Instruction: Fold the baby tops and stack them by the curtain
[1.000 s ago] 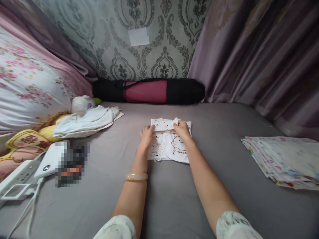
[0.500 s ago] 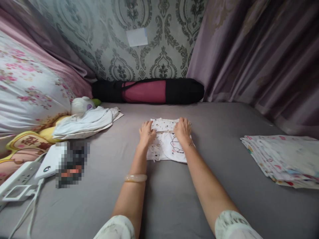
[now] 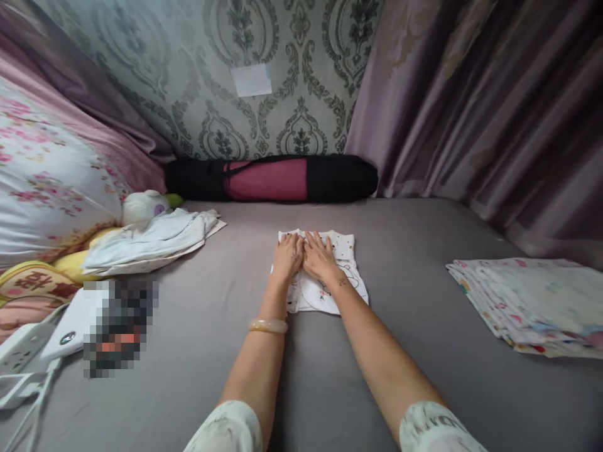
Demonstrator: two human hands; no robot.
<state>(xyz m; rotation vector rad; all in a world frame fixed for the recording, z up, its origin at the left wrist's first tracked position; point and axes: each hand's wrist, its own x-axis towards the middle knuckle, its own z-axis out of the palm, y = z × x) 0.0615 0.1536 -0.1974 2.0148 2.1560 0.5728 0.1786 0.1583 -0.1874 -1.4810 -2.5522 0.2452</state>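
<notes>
A small white printed garment (image 3: 346, 279) with a cartoon drawing lies folded on the grey bed sheet (image 3: 330, 370), straight ahead. My left hand (image 3: 286, 256) lies flat on its upper left part, fingers stretched out. My right hand (image 3: 319, 257) lies flat beside it, touching it, with fingers spread over the middle of the garment. Both palms press down on the cloth and neither hand grips anything. A pale bangle (image 3: 268, 325) sits on my left wrist.
A stack of folded printed cloths (image 3: 527, 304) lies at the right. A black and pink rolled bag (image 3: 271, 179) rests against the wallpapered wall. At the left are white clothes (image 3: 151, 235), a plush toy (image 3: 139, 206), a floral pillow (image 3: 51, 182), a power strip (image 3: 19, 348) and cables.
My hands have let go of the folded top edge and slid together to the garment's middle, now lying flat. The view has shifted slightly to the right.
</notes>
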